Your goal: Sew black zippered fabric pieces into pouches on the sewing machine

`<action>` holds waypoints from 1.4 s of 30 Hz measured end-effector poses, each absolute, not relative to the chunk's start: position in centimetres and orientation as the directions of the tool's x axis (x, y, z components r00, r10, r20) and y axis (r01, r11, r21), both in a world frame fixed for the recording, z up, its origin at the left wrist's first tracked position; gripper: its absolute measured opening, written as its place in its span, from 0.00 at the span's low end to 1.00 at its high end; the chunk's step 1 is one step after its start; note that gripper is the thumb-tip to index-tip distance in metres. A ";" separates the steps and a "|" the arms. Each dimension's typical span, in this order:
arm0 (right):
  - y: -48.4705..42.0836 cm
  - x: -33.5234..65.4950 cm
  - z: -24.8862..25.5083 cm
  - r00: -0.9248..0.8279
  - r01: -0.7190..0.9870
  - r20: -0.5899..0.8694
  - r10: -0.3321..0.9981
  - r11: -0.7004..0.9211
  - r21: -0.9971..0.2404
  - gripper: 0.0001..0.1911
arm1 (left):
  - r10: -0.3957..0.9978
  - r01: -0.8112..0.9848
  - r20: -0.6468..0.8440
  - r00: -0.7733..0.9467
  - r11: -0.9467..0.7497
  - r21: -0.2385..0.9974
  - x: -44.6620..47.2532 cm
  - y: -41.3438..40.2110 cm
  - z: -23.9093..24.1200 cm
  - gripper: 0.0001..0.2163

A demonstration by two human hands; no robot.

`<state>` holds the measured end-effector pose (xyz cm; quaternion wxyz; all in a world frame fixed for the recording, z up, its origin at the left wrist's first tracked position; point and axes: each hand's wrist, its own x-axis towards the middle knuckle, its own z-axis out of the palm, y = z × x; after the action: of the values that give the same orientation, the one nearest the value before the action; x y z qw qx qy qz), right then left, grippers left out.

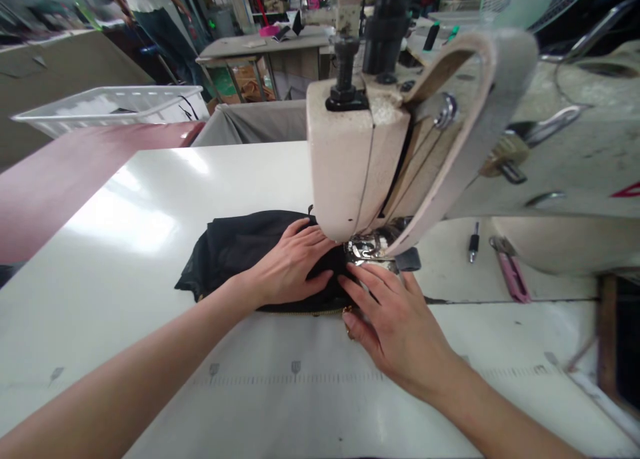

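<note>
A: What's at the machine?
B: A bunched black fabric [230, 249] on the white table [125, 279], just left of the sewing machine [355, 152] head. Its right end runs under the presser foot [367, 249]. There's a gold zipper [300, 310] along the near edge.
A: Hands?
B: Both flat and open. The left hand [293, 262] is palm down on the fabric, fingers straight and slightly spread, tips close to the foot. It's pressing, not gripping. The right hand [400, 319] points its fingers at the foot and rests on the fabric's right end, thumb beside the zipper's end. Can't tell if the thumb pinches anything there.
A: Needle?
B: Hidden behind the head.
A: Anything else on the table?
B: Some pink snips [513, 275] and a small black tool [473, 242] right of the foot, well apart from both hands. A printed scale [295, 377] runs along the table's near side. A white basket [115, 105] sits far left, past the table.
</note>
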<state>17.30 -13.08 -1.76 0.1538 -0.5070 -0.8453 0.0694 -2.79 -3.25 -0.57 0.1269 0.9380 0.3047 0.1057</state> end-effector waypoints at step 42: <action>-15.5 16.9 0.3 -0.340 0.670 0.160 0.926 0.359 -0.650 0.14 | 0.640 0.566 0.035 0.767 -0.702 0.431 -3.5 -7.1 0.7 0.08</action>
<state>16.90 -15.45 0.27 0.2625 -0.5107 -0.7813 0.2446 -3.46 -7.11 0.65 0.2021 0.9180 0.3286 0.0916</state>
